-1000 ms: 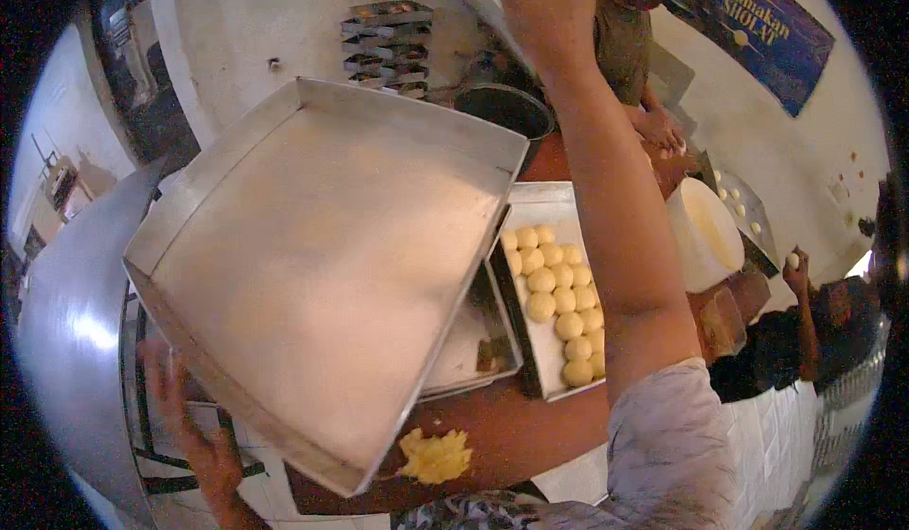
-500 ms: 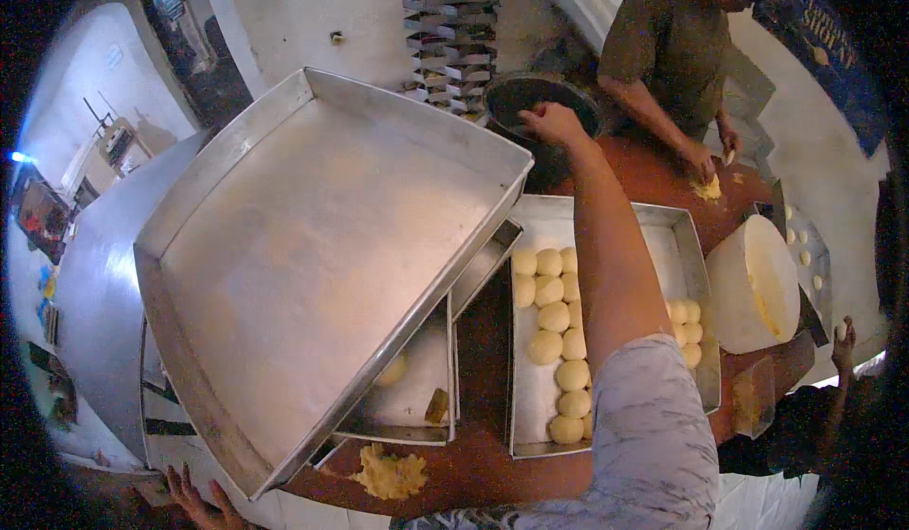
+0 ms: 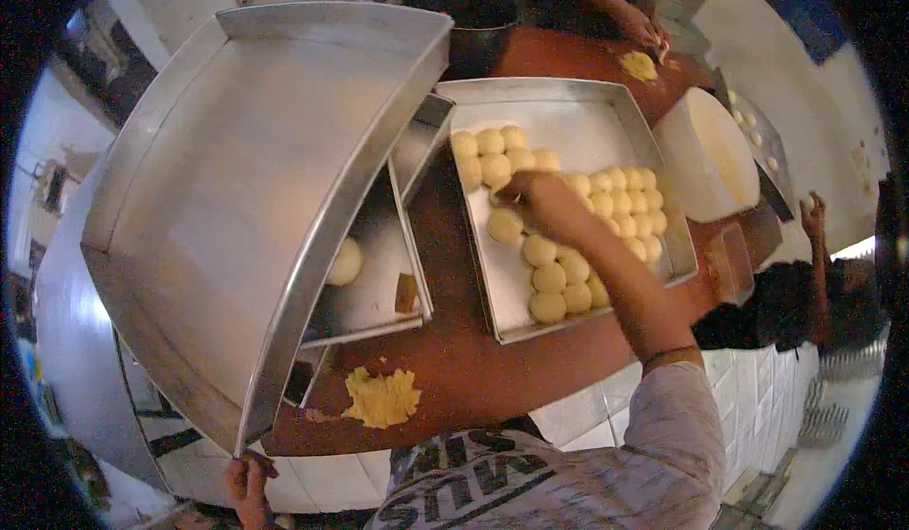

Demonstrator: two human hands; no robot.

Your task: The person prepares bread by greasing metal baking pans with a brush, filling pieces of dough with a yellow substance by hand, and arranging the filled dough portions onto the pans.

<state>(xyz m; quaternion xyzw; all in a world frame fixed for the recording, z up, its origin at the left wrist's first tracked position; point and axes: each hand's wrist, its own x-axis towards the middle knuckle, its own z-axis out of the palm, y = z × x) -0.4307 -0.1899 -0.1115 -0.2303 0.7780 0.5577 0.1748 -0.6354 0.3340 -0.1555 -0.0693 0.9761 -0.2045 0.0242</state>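
Note:
Rows of round, pale yellow dough balls (image 3: 547, 307) lie in a square metal tray (image 3: 620, 104) on the reddish-brown table. My right hand (image 3: 544, 199) reaches over this tray from the right. Its fingers are bent down and closed around a dough ball among the left-hand rows, mostly hidden under the hand. At the lower left, my left hand (image 3: 248, 488) has its fingers curled at the near corner of a large metal tray (image 3: 237, 180). That tray slants over another metal tray (image 3: 379, 321) holding a dough ball (image 3: 345, 261) and a small brown piece.
A flattened lump of dough (image 3: 381, 397) lies near the table's front edge. The black bucket (image 3: 464, 5) stands at the back, the white tub (image 3: 708, 156) at the right. Another person's hands (image 3: 647, 33) work beside more dough (image 3: 639, 66). A further person's arm (image 3: 816, 246) shows at right.
My right hand has come from the black bucket down to the dough balls. My left hand, earlier spread near the large tray's corner, is now curled at it. The view has shifted.

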